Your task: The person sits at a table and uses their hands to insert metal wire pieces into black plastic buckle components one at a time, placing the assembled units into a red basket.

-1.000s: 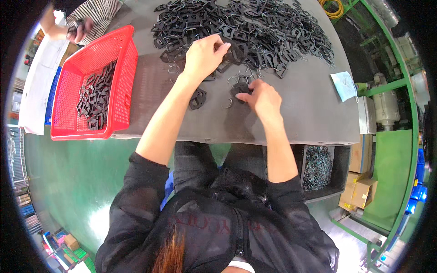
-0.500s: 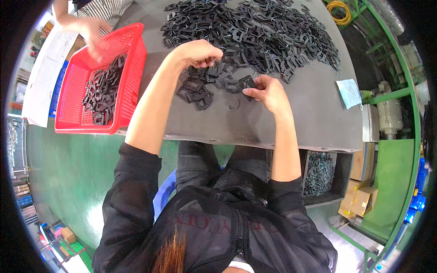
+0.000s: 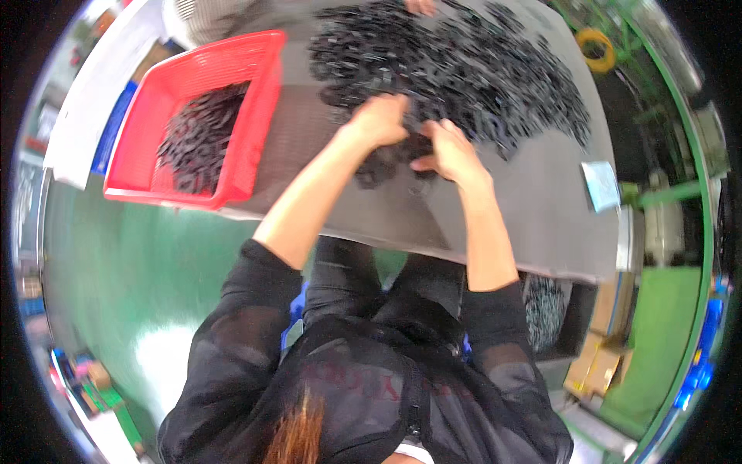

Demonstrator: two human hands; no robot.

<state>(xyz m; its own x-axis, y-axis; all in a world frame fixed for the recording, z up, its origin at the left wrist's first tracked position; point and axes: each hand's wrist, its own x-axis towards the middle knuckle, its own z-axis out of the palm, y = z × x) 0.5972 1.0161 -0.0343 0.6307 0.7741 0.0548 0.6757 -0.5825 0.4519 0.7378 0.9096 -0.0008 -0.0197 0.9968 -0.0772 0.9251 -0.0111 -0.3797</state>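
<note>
My left hand (image 3: 380, 121) is closed at the near edge of a heap of black flat parts (image 3: 456, 69), its fingers curled; motion blur hides anything in them. Just right of it, my right hand (image 3: 454, 153) grips a black flat part (image 3: 421, 147) between thumb and fingers, close to my left hand. Below and between the hands lies a small cluster of the same black parts (image 3: 374, 170) on the grey tabletop (image 3: 533, 209). In the earlier, sharper view these parts have square openings, and thin metal hooks lie among them.
A red plastic basket (image 3: 267, 116) partly filled with black parts stands at the left. Another person's hand (image 3: 420, 6) touches the heap's far side. A light blue mask (image 3: 600, 185) lies near the right edge. Below the table, a dark bin (image 3: 568, 325) holds metal hooks.
My left hand has moved right and down, near my right hand. The other person's hand has left the basket, and a hand shows at the heap's far side. The whole view has shifted.
</note>
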